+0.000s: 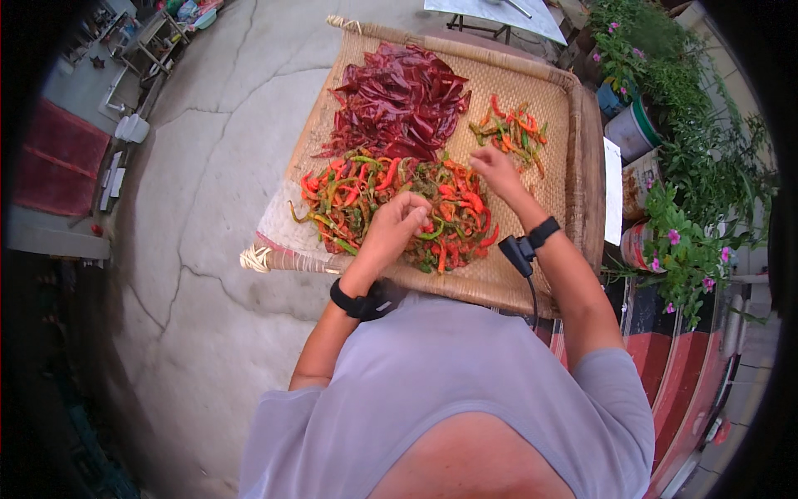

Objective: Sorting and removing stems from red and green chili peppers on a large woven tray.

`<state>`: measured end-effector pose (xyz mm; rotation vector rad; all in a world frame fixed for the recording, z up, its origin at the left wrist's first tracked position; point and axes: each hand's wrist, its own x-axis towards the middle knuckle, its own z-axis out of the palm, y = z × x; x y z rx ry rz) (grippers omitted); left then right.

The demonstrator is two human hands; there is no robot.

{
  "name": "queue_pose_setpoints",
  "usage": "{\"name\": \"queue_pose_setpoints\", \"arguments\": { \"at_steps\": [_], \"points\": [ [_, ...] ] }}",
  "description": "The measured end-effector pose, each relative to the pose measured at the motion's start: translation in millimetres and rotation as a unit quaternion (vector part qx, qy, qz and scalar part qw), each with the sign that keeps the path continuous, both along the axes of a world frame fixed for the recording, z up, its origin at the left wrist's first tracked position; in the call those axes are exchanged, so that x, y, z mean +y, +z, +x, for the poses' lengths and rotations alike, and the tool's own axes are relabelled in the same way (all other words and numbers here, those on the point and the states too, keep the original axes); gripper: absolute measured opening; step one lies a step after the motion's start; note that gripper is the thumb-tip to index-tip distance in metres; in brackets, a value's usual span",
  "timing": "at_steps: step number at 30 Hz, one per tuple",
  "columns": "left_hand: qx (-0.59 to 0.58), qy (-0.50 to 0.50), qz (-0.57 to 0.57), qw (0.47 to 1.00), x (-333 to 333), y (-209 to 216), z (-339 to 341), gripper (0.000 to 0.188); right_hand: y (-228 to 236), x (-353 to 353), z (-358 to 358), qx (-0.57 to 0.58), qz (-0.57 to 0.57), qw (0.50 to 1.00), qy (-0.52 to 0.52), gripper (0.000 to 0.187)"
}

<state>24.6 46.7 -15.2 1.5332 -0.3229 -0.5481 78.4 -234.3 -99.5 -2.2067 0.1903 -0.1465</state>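
A broad woven tray with a raised rim lies in front of me. On its near half is a mixed heap of red, green and orange chili peppers. My left hand is over this heap, fingers curled in against the thumb; whatever they hold is hidden. At the heap's right edge my right hand is raised, thumb and fingers drawn together around something too small to make out. Just beyond it sits a smaller pile of orange and green chili peppers. Dark red dried chili peppers form a large pile at the far left.
Potted plants with pink flowers and several buckets line the right side. A white-topped table stands beyond the tray. Cracked concrete floor spreads out at left, with a red mat farther off. Wrist straps are on both my arms.
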Motion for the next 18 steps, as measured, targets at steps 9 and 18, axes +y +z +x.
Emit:
{"name": "queue_pose_setpoints", "arguments": {
  "at_steps": [9, 18],
  "points": [
    [0.042, -0.018, 0.017, 0.999, 8, -7, -4, 0.016, 30, 41, -8, 0.078, -0.287, 0.952, 0.074, 0.029],
    [0.034, 0.038, 0.042, 0.998, -10, -6, 1, 0.031, 96, 70, -54, 0.063, -0.028, 0.991, 0.114, 0.029]
  ]
}}
